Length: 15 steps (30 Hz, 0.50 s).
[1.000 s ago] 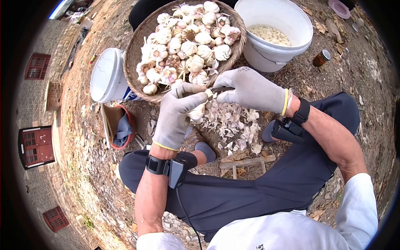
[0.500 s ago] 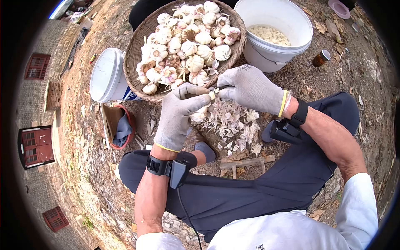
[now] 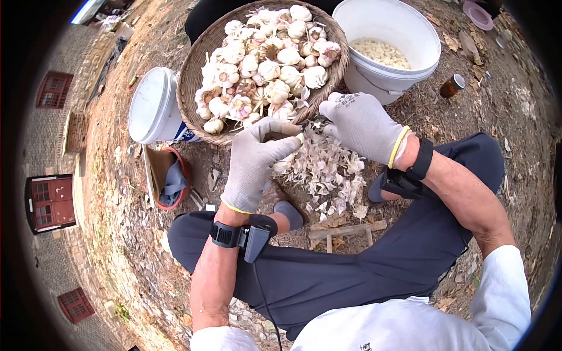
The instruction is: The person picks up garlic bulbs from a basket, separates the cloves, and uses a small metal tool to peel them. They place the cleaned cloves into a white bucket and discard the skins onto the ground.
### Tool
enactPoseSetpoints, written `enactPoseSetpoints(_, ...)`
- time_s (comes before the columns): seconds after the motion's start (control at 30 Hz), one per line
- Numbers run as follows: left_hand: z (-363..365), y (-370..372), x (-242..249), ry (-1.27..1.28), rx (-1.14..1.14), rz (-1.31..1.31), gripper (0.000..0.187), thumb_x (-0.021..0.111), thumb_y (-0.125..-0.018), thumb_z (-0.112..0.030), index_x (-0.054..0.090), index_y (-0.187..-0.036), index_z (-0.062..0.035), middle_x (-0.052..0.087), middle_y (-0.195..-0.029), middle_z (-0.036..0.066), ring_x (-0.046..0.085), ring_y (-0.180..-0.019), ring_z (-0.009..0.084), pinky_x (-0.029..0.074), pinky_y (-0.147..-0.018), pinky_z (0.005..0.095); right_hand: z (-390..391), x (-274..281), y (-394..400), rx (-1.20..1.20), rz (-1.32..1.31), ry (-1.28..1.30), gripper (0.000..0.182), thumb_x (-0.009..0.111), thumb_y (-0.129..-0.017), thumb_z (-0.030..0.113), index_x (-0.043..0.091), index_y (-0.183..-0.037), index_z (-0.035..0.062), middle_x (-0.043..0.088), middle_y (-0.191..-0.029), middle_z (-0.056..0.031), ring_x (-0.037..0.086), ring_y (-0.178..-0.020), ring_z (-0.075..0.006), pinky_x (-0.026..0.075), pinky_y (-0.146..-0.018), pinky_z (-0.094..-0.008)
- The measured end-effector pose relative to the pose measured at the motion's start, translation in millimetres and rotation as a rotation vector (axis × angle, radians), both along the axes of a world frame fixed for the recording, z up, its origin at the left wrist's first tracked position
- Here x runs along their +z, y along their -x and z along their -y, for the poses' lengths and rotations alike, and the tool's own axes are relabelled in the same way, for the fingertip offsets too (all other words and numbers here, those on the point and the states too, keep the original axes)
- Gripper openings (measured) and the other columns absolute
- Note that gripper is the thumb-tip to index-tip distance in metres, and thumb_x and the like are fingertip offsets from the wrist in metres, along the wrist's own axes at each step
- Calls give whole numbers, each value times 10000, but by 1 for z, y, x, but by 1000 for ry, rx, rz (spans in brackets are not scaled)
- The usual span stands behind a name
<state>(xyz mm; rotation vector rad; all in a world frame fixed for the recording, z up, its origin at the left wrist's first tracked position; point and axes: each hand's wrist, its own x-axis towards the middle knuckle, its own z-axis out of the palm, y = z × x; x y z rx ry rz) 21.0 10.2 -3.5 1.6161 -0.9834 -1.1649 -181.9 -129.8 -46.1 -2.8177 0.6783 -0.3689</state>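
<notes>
My left hand [image 3: 254, 161], in a grey glove with a yellow cuff, is closed in a pinch. A small pale garlic clove [image 3: 301, 137] shows at its thumb and fingertips. To its right, my gloved right hand [image 3: 366, 128] is also closed, with a dry scrap of garlic skin [image 3: 318, 122] at its fingertips. A short gap separates the two hands. Below them a heap of papery garlic peelings [image 3: 328, 169] lies on the ground. Just beyond my hands stands a round wicker basket [image 3: 188, 88] full of garlic bulbs [image 3: 269, 69].
A white bucket [image 3: 374, 82] holding peeled cloves [image 3: 380, 52] stands right of the basket. A lidded white bucket [image 3: 149, 105] is on the left, near a reddish tub [image 3: 186, 181] with dark cloth. A brown can [image 3: 452, 86] and a small wooden frame [image 3: 348, 229] are on the ground.
My right hand has pulled away to the right and slightly down from my left, carrying the scrap of skin. The pale bulb seen below my left hand no longer shows there.
</notes>
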Motion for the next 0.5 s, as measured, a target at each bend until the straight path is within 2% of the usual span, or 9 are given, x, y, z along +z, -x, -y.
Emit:
enactPoseSetpoints(0.03, 1, 1, 0, -1, -55, -16, 317, 820, -905, -115, 770, -1192, 10, 760, -1001, 22, 683, -912, 65, 540, -822, 228, 1, 0, 0, 0, 0, 0, 164, 714, -893, 152, 724, -975, 10, 730, -805, -214, 765, -827, -394, 604, -707, -487)
enactPoseSetpoints(0.2, 0, 6, 1, -129, -167, 6, 380, 814, -904, -122, 765, -1263, -6, 735, -951, 7, 644, -848, 59, 517, -781, 221, 3, 9, -3, -39, -11, -345, 323, 747, -903, 325, 759, -970, 9, 744, -852, -227, 756, -887, -408, 597, -821, -500)
enactPoseSetpoints(0.3, 1, 8, 4, -67, -195, 95, 404, 797, -897, -106, 758, -1284, 2, 733, -941, 7, 645, -842, 61, 522, -773, 226, 6, 6, -2, 28, 55, -463, 346, 754, -896, 340, 777, -995, 9, 751, -881, -226, 750, -904, -403, 585, -837, -489)
enactPoseSetpoints(0.5, 1, 3, -3, -59, -116, 226, 426, 779, -890, -110, 755, -1300, 3, 744, -949, 17, 662, -861, 68, 541, -792, 240, 6, 13, -2, -4, 48, -597, 362, 765, -880, 345, 780, -1002, 4, 746, -879, -227, 743, -882, -400, 571, -814, -482)
